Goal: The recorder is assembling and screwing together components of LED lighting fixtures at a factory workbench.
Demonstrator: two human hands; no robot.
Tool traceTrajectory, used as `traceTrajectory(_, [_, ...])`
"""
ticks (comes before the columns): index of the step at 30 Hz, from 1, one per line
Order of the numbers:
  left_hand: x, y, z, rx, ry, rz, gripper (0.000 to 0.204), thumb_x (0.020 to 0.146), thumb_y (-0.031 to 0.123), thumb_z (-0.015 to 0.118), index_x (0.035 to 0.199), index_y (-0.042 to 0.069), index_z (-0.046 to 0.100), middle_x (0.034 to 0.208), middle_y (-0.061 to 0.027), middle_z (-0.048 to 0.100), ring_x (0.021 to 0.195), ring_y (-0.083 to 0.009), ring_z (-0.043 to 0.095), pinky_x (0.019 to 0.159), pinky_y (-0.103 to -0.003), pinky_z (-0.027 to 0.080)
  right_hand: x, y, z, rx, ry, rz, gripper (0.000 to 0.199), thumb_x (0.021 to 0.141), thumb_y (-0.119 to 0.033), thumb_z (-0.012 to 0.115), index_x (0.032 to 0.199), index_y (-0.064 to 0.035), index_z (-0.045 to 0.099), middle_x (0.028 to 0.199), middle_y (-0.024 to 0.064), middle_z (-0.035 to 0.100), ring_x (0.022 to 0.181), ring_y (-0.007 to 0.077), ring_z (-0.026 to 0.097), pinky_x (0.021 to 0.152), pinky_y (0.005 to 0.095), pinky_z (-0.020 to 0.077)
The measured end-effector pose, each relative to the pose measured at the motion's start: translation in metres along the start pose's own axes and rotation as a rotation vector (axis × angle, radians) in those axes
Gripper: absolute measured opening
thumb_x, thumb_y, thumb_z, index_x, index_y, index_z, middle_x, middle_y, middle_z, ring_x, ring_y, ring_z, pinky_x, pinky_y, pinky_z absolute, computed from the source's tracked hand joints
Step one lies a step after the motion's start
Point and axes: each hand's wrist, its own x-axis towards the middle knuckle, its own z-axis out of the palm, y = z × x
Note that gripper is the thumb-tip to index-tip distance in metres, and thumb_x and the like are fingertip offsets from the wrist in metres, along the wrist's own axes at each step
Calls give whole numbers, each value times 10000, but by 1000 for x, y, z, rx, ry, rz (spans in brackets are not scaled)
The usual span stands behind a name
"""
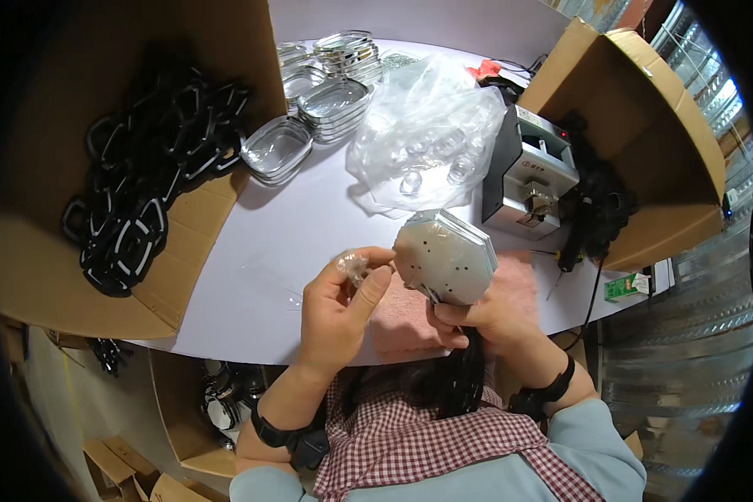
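Observation:
My right hand [477,320] grips a stack of silver many-sided plates [443,261] by its lower edge, thumb in front. The front plate has several small dark holes, and the stack is tilted up above a pink cloth [406,318]. Curled fingers of my left hand [339,305] hold a small crumpled clear plastic piece [353,266]. Its fingertips are close to the stack's left edge; whether they touch it I cannot tell.
Clear oval lenses or covers [335,105] stand in stacks at the back left. A clear bag [427,142] holds round clear parts. A grey-black machine [531,176] stands right of it. Cardboard boxes with black frames [134,226] and black parts [598,201] flank the table.

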Motion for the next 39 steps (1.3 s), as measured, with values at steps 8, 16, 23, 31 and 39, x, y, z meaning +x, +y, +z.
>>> traceTrajectory(8, [3,-2,21,650,75,357,254,823,113,822,1033,14,721,969,-106,714,818,-263,680,719,-371,544,0,15,-10,262,-81,108,201,927,-167,659,992,14,598,671,43,564,517,88,491,493,233,376])
traceTrajectory(16, [12,-18,15,1000,16,570,79,938,77,691,969,12,658,919,-98,656,785,-208,598,717,-348,479,2,14,-1,215,-12,88,168,938,-102,629,1047,17,584,663,49,578,502,90,501,478,235,381])
traceTrajectory(23, [10,-9,-4,329,29,63,100,995,131,664,982,32,660,897,6,622,789,-100,523,701,-262,444,-3,18,-11,391,-109,130,247,956,-119,602,1154,22,560,617,9,521,464,59,448,439,213,329])
traceTrajectory(31, [27,8,27,782,94,516,218,828,131,834,976,29,711,882,-29,690,765,-149,590,707,-285,479,-1,18,-6,306,-55,127,271,959,-119,594,1187,20,556,618,19,525,456,63,447,442,215,339])
traceTrajectory(39, [31,1,35,714,182,539,193,830,110,824,973,27,726,875,-64,699,718,-190,626,644,-329,496,-2,14,-1,287,-97,72,289,939,-92,620,1194,28,554,691,60,573,482,99,488,449,230,348])
